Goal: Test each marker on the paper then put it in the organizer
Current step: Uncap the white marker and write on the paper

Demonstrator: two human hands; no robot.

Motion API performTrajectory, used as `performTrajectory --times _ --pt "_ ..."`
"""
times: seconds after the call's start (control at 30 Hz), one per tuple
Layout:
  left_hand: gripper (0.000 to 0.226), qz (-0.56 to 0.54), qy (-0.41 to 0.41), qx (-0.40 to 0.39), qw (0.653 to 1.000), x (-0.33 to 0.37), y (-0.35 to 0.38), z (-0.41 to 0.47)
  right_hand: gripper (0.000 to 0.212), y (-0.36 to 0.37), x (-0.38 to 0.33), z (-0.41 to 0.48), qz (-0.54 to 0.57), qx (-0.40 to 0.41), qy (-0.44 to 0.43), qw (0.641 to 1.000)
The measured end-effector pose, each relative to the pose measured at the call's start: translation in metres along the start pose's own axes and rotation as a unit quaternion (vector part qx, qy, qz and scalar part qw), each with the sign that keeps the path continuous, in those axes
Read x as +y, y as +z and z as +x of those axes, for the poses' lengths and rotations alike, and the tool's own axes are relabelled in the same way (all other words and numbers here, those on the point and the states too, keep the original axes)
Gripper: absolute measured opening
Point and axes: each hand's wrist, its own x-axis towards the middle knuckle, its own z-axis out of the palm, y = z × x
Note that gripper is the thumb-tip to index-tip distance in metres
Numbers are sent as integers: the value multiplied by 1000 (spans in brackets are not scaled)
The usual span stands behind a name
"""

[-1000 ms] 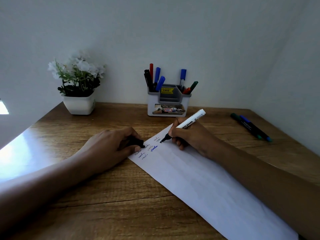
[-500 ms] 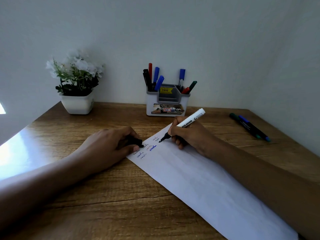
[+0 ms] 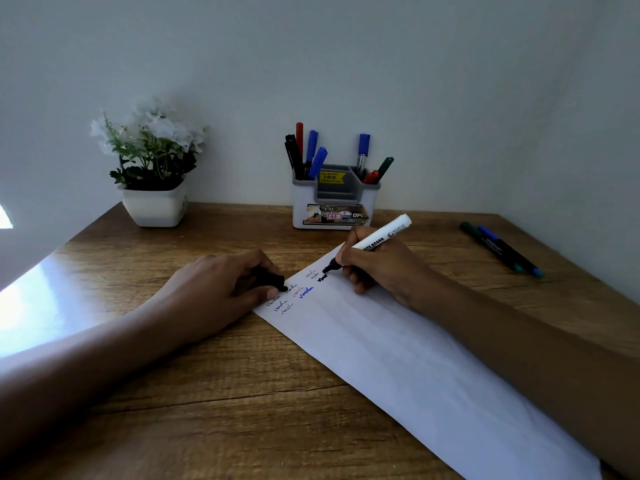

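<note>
- The right grip point(image 3: 377, 268) pinches a white marker point(image 3: 384, 233) low on its barrel. The fingers are curled round it, and the barrel slants up and away towards the right.
- The marker's black tip touches the paper point(image 3: 398, 358) at a thick black scribble point(image 3: 322, 278). The print on the barrel is partly covered by the fingers, so only "ITE BOARD" can be read.
- The left grip point(image 3: 221, 285) is curled round a small black cap point(image 3: 273, 280) and rests at the paper's far left edge. The fingers hide most of the cap, and only its end shows.
- Thin lines of writing point(image 3: 294, 292) in black and blue lie between the two grips. They are too small to read.
- The paper runs diagonally across the counter point(image 3: 207, 393), and the right forearm covers its near right part.
- The organizer point(image 3: 301, 206) stands against the wall point(image 3: 450, 98), just behind the right grip. It holds capped pens point(image 3: 311, 150) in black, red, blue and green, and their lower halves are hidden inside it. The labels on its front are blurred.
- Two dark markers point(image 3: 498, 249) lie side by side on the counter, well apart to the right, one with green ends and one with blue ends.
- A white flower pot point(image 3: 152, 206) stands at the far left.
- Both forearms are cut off by the picture's edges.
</note>
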Motion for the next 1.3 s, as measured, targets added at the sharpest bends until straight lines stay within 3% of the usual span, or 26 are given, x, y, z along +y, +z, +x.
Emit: performTrajectory --times 0.37,0.57,0.6,0.67,0.77,0.9,1.1,1.3 --pt "32 -10 5 1 1000 0 1 1 11 1 0 0 -7 26 -1 1000" --pt "30 -18 2 5 1000 -1 2 2 23 6 -3 -11 -133 28 -96 986" --pt "29 -20 1 6 1000 -2 2 2 23 6 -3 -11 -119 32 -86 989" --pt "29 -20 1 6 1000 -2 1 2 22 1 -4 -7 11 45 -15 999" --pt "29 -17 4 9 1000 -1 1 2 21 -6 -10 -3 175 46 48 982" --pt "26 -51 3 23 998 1 0 0 14 -3 -21 -8 173 -5 12 985" --pt "31 -245 -17 107 963 4 -7 -5 12 7 -42 -24 127 -56 -67 988" --pt "33 -361 20 153 920 6 -10 -10 14 11 -55 -31 193 -57 -45 978"
